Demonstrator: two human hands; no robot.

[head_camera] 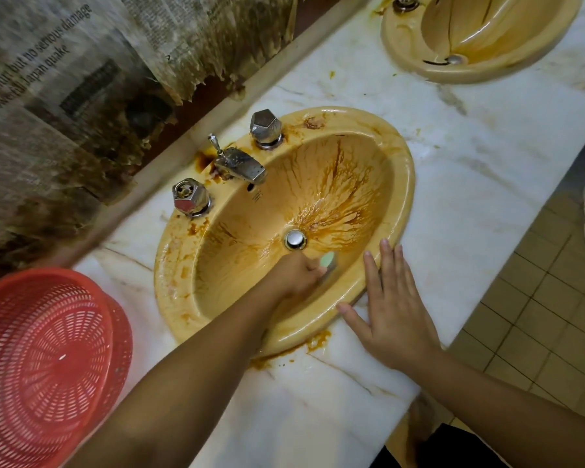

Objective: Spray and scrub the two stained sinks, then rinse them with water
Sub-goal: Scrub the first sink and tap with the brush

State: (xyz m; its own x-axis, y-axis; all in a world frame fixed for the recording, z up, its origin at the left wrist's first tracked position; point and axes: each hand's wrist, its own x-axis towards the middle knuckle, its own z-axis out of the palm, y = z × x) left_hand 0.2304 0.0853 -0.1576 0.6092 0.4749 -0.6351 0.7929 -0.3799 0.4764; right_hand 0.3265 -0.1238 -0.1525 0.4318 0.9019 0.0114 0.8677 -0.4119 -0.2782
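The right hand (395, 315) lies spread flat on the veined marble desk (470, 170), fingertips touching the glossy rim of the near oval sink (404, 184). The left hand (299, 276) is curled round a pale green scrubber (328, 260) inside the sink's brown-streaked bowl, just beside the metal drain (295, 238). The second stained sink (406, 49) sits farther along the desk

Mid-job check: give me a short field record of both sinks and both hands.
near sink: yellow oval ceramic sink, wet, brown streaks
left hand: grips pale green scrubber inside the basin, beside chrome drain plug
right hand: flat, fingers straight, on near rim and white marble counter
far sink: second yellow sink, brown stains
also: red plastic mesh basket, far left
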